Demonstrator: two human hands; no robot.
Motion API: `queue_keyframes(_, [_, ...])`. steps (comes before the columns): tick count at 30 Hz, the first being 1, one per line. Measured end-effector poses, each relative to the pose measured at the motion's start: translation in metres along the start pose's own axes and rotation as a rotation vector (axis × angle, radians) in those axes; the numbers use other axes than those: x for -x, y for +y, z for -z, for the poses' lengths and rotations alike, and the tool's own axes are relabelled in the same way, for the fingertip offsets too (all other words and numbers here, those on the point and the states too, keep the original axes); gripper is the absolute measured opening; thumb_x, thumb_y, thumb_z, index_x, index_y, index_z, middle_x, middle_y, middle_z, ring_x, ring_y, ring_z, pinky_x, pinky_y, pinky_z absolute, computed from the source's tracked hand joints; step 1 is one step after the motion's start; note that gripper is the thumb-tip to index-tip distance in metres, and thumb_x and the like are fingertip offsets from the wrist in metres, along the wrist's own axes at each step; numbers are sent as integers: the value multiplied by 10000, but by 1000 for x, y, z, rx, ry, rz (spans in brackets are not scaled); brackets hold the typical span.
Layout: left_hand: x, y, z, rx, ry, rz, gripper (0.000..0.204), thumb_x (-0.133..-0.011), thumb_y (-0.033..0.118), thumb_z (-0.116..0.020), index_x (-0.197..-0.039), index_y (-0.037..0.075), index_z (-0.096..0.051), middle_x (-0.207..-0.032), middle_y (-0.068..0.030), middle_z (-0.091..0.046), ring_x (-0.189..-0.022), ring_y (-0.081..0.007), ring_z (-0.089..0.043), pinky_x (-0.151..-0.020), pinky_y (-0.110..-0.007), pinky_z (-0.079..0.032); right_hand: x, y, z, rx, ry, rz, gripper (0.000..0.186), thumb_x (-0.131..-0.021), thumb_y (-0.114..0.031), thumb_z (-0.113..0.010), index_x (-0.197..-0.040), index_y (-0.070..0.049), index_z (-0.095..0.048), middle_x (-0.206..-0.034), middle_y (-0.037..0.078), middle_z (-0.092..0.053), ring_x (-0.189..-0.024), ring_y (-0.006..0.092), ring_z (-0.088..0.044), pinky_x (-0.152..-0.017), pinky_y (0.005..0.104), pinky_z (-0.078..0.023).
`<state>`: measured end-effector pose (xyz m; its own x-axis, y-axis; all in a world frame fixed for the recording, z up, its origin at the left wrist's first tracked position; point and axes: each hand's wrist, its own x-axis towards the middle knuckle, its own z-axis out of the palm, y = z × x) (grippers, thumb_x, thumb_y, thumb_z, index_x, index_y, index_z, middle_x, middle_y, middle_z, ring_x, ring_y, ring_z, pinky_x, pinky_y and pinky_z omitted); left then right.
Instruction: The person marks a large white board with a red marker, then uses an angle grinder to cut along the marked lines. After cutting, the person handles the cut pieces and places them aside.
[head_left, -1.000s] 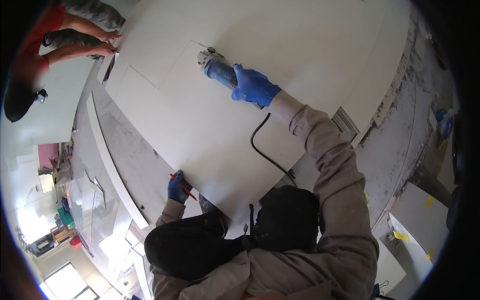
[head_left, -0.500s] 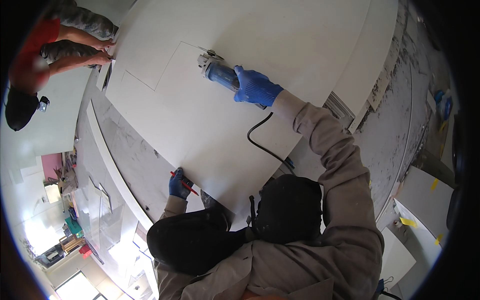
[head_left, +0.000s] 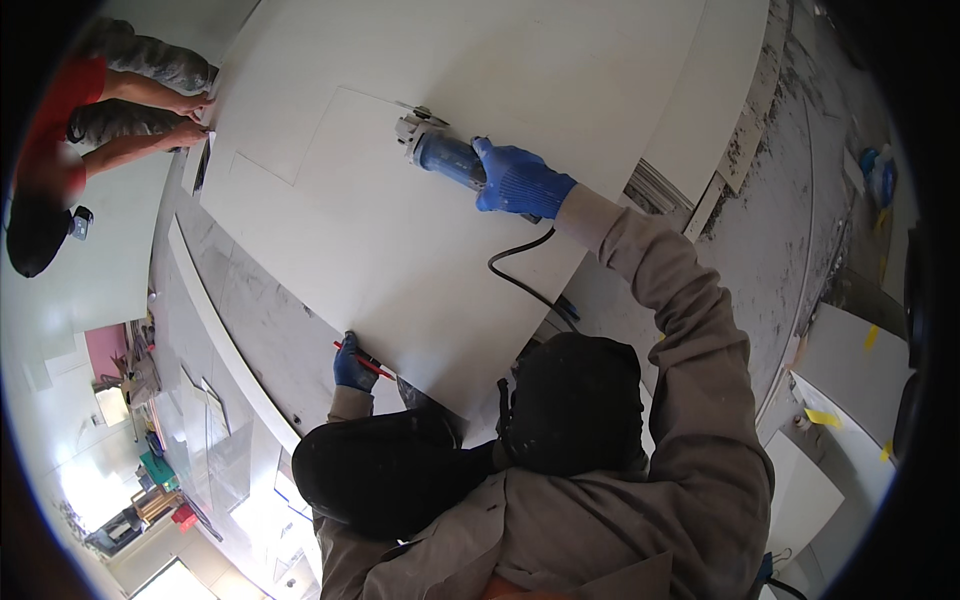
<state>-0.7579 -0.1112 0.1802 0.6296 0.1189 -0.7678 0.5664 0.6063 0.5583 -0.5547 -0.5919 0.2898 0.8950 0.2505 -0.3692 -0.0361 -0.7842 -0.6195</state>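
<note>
My right hand (head_left: 522, 180), in a blue glove, grips a blue-and-silver angle grinder (head_left: 450, 158), its disc at a thin straight line marked on a large white board (head_left: 390, 260). A black cord (head_left: 500, 270) curves from its rear toward my knee. At the board's lower-left edge, my left hand (head_left: 355, 365), also gloved, holds a red pencil (head_left: 378, 370). My knees (head_left: 570, 400), in black, are bent below the board, partly over its near edge.
A co-worker in a red shirt (head_left: 75, 110) has both hands at the board's far-left edge. A long white strip (head_left: 220, 335) lies left of the board. Dusty grey floor (head_left: 775, 230), stacked panels (head_left: 850, 370) with yellow tape and blue items (head_left: 878, 175) are at the right.
The view has shifted, with the board's marked lines now farther left. The grinder in my right hand has moved a little rightward along the line. My left hand keeps the pencil.
</note>
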Motion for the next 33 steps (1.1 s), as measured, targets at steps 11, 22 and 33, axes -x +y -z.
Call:
queue_keyframes(11, [-10,-2,4,9,51,-32,342,-1084,312,-553,-1302,60,-626,-1291,-113,-700,-1179,-303,-669,-1042,-491,-533,29,24,-2,-45,-22,-1,969,-751,-257,-801,-1554,11,-330,-1199,265,-687,-1114,409,-691,-946,477,-560])
queue_keyframes(22, [0,-11,-8,2,22,-13,440,-1088,378,-536,-1382,54,-586,-1402,-128,-629,-1292,-326,-589,-1111,-515,-473,63,43,0,-61,-58,-27,1021,-739,-264,-798,-1585,2,-292,-1236,253,-663,-1147,389,-672,-968,461,-548])
queue_keyframes(33, [-9,-14,-6,49,176,-13,438,-1078,398,-558,-1353,60,-601,-1371,-116,-646,-1256,-331,-601,-1090,-535,-479,90,63,-1,-1,-65,-42,1002,-738,-244,-787,-1581,-3,-301,-1208,245,-674,-1144,386,-676,-970,445,-553])
